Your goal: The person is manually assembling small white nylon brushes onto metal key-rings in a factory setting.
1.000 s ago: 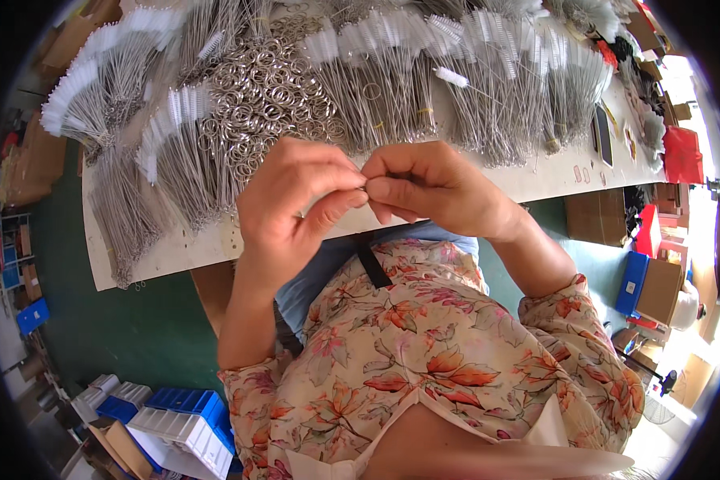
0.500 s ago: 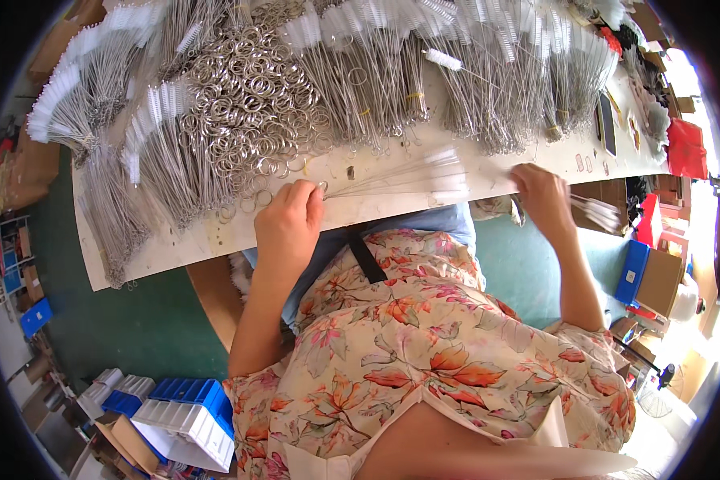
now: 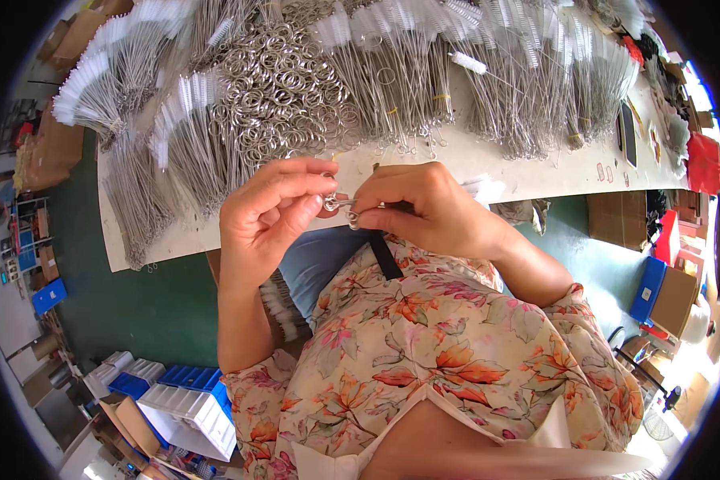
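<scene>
Compared with half a second earlier, both hands have left the table edge and come together in front of the chest. Earlier the left hand lay on the near edge of the white table and the right hand reached far out to the right along it; now they meet at the centre, above the lap.

Count: two hands, one small metal ring with wire ends between them. One heap of loose metal rings (image 3: 284,88) lies on the table (image 3: 536,172); its rings are too many to count. Several bundles of thin wire brushes (image 3: 392,72) with white bristle tips lie fanned around the heap; the exact number cannot be told. One more bundle of brushes (image 3: 280,304) rests on the lap below the left forearm.

Left hand (image 3: 268,220): palm turned toward the right hand, thumb and forefinger pinched shut on the small ring (image 3: 330,203), remaining fingers curled loosely beneath.

Right hand (image 3: 428,208): knuckles up, fingers folded, thumb and forefinger clamped on the looped wire ends (image 3: 352,214) just beside the ring. The fingertips of the two hands nearly touch.

The small ring is held in the air just in front of the near table edge, level with a black strap (image 3: 384,254) that runs over the floral blouse (image 3: 456,352).
</scene>
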`<control>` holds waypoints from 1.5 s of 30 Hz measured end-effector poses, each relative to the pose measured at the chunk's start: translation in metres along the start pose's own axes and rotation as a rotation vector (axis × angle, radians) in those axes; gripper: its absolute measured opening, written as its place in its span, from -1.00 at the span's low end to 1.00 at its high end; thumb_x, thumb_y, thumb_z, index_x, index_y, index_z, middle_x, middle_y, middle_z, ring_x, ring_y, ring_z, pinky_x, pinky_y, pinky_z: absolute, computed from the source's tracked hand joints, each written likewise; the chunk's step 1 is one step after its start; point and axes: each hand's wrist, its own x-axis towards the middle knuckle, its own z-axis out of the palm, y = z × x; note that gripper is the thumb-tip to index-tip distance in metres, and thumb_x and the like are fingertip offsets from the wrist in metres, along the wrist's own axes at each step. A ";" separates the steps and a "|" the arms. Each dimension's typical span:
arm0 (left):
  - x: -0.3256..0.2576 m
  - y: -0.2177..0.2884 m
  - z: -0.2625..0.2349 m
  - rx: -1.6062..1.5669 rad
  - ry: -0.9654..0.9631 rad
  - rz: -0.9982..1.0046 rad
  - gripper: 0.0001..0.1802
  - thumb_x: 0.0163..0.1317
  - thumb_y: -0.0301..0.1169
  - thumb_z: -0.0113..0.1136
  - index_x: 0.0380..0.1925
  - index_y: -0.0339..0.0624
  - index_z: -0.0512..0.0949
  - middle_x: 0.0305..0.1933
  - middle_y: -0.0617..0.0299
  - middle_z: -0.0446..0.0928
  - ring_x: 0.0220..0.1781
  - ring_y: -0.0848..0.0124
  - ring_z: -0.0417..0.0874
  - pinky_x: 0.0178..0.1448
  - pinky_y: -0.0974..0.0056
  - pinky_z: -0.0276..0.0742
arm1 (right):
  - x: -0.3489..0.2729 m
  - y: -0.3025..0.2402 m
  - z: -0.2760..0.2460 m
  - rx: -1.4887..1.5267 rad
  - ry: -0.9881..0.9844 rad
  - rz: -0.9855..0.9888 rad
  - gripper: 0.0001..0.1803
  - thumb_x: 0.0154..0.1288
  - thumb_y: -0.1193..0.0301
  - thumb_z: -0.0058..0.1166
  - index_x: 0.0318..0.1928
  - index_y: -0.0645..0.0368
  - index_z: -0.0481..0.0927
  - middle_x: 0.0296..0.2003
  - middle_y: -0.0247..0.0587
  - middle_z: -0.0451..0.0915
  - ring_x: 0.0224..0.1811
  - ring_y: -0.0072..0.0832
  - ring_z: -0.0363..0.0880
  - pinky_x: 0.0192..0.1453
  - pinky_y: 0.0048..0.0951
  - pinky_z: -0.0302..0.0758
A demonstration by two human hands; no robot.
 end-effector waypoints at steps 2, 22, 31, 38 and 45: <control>0.000 0.001 -0.002 -0.043 -0.048 -0.003 -0.81 0.11 -0.68 0.07 -0.24 -0.38 0.54 -0.09 -0.03 0.47 -0.18 0.45 0.58 -0.16 0.40 0.63 | -0.003 0.000 0.000 0.105 -0.009 -0.009 -0.91 0.14 0.56 0.10 -0.31 0.29 0.55 -0.36 -0.18 0.56 -0.38 -0.45 0.53 -0.32 -0.51 0.45; 0.004 0.012 0.024 0.476 0.236 0.461 -0.64 -0.07 -0.71 0.21 -0.17 -0.41 0.53 -0.24 0.02 0.58 -0.33 0.34 0.67 -0.26 0.40 0.59 | 0.017 -0.028 -0.002 0.865 0.187 0.283 -0.80 0.20 0.35 0.15 -0.28 0.24 0.59 -0.55 -0.41 0.51 -0.59 -0.75 0.38 -0.58 -0.70 0.24; 0.015 0.014 0.013 0.409 0.125 0.436 -0.65 -0.03 -0.72 0.18 -0.15 -0.40 0.53 -0.23 0.01 0.57 -0.27 0.39 0.64 -0.19 0.42 0.59 | 0.021 -0.022 -0.011 0.655 0.084 0.212 -0.85 0.19 0.43 0.15 -0.29 0.27 0.57 -0.49 -0.38 0.54 -0.56 -0.72 0.42 -0.51 -0.69 0.37; 0.015 0.017 0.015 0.090 0.154 0.124 -0.72 0.07 -0.66 0.13 -0.15 -0.37 0.54 -0.21 0.08 0.55 -0.29 0.48 0.60 -0.19 0.48 0.52 | 0.016 -0.022 -0.006 0.682 0.118 0.245 -0.86 0.24 0.44 0.08 -0.27 0.28 0.55 -0.46 -0.38 0.53 -0.55 -0.72 0.43 -0.49 -0.70 0.36; 0.008 0.001 -0.006 0.159 0.054 0.047 -0.85 0.17 -0.54 0.13 -0.25 -0.34 0.51 -0.41 0.28 0.48 -0.45 0.56 0.44 -0.35 0.50 0.37 | 0.017 -0.014 0.001 0.681 0.053 0.290 -0.87 0.25 0.46 0.07 -0.25 0.28 0.54 -0.50 -0.39 0.51 -0.55 -0.75 0.41 -0.51 -0.70 0.33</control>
